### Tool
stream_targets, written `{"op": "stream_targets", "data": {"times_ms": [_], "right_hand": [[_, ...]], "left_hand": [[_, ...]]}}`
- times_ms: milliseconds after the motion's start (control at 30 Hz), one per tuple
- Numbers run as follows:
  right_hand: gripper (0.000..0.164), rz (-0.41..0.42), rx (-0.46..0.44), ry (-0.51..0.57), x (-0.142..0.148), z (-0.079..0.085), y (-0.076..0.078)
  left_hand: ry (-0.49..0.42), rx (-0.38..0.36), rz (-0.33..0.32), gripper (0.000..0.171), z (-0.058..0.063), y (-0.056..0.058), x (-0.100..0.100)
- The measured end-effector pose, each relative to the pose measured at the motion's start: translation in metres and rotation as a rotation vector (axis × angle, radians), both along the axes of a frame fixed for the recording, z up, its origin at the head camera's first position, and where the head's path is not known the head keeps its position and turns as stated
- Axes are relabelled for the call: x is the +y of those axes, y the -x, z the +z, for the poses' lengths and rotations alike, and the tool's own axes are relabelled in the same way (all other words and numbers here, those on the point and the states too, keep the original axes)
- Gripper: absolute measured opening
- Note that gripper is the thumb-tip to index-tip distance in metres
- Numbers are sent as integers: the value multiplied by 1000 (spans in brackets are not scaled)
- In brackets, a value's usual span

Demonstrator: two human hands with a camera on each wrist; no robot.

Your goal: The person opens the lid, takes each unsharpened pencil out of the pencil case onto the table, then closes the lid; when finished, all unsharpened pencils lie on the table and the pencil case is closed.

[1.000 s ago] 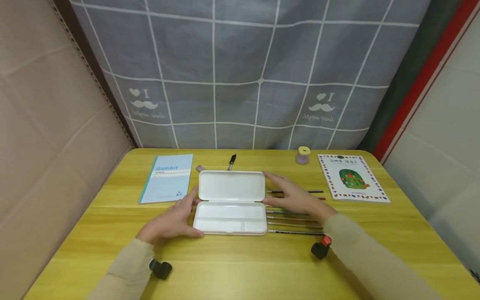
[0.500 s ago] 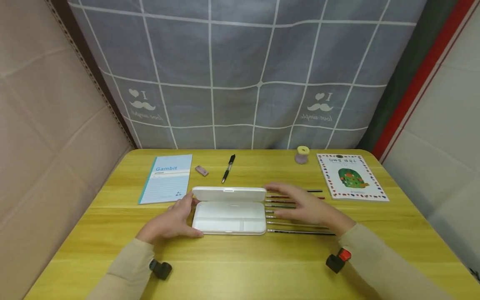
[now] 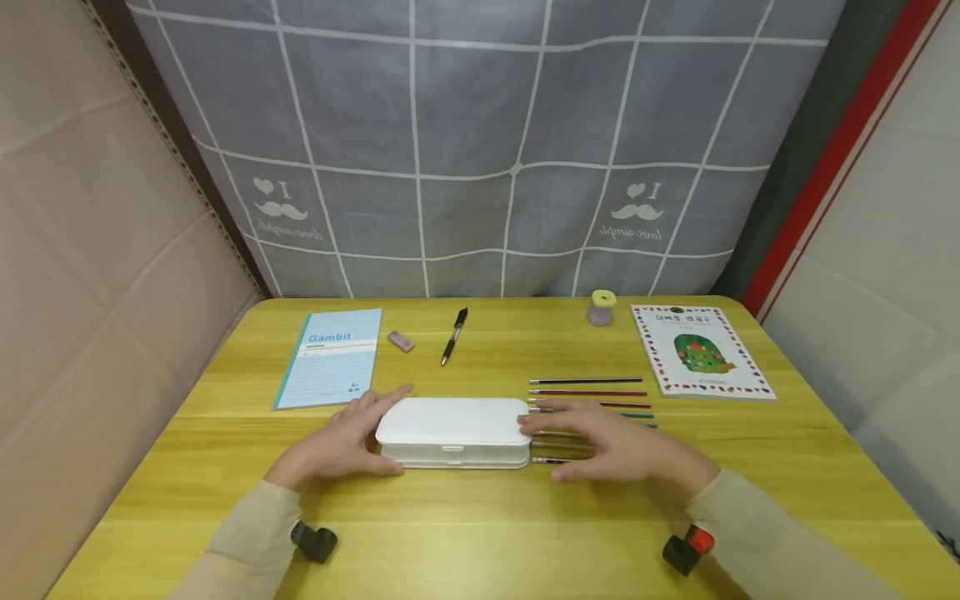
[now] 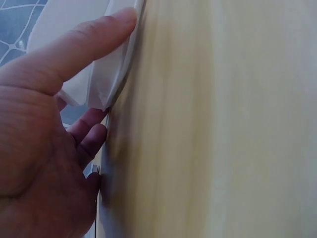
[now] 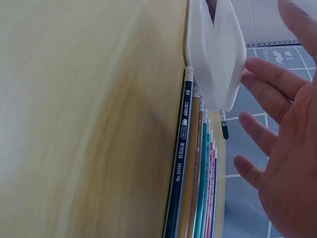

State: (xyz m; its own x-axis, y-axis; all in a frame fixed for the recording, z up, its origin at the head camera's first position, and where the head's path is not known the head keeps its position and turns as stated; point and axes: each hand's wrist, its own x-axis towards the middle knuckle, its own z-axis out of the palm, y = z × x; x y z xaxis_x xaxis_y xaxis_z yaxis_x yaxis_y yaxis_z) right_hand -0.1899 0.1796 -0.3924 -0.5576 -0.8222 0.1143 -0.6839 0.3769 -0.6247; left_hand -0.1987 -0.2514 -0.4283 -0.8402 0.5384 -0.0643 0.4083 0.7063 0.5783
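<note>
A white pencil case (image 3: pixel 453 422) lies on the table, its hinged lid tipped forward and partly lowered over the base, with a gap along the front. My left hand (image 3: pixel 333 450) holds its left end, thumb at the front corner and fingers round the back. In the left wrist view the thumb (image 4: pixel 94 42) presses the case's front edge. My right hand (image 3: pixel 626 442) reaches over several pencils (image 3: pixel 586 381), its extended fingertips touching the lid's right end. The right wrist view shows those fingers (image 5: pixel 275 79) against the lid, with the pencils (image 5: pixel 179 153) lined up below. The case's inside is mostly hidden.
Behind the case lie a pinkish eraser (image 3: pixel 401 341) and a black pen (image 3: pixel 454 337). A blue notebook (image 3: pixel 330 358) is at the left. A yellow-topped spool-like item (image 3: pixel 601 308) and a white picture-covered book (image 3: pixel 702 353) are at the back right.
The case's lid has swung from lying open at the back, through upright, to leaning forward over the base. My right hand has followed it toward me; my left hand stays at the left end.
</note>
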Motion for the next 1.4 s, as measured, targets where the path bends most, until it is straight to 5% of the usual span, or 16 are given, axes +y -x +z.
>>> {"op": "stream_targets", "data": {"times_ms": [200,467,1033,1400], "right_hand": [[56,28,64,-75,-2,-1,-3],[54,19,74,-165,-4,-1,-5],[54,31,44,-162,-8,-3,-7],[55,31,61,-166,-9,-4,-9]], "left_hand": [[-25,-82,-40,118,6,0,-5],[-19,-174,-4,74,10,3,-5],[-35,-232,24,75,6,3,-7],[-30,-254,8,76,18,-2,-3]]}}
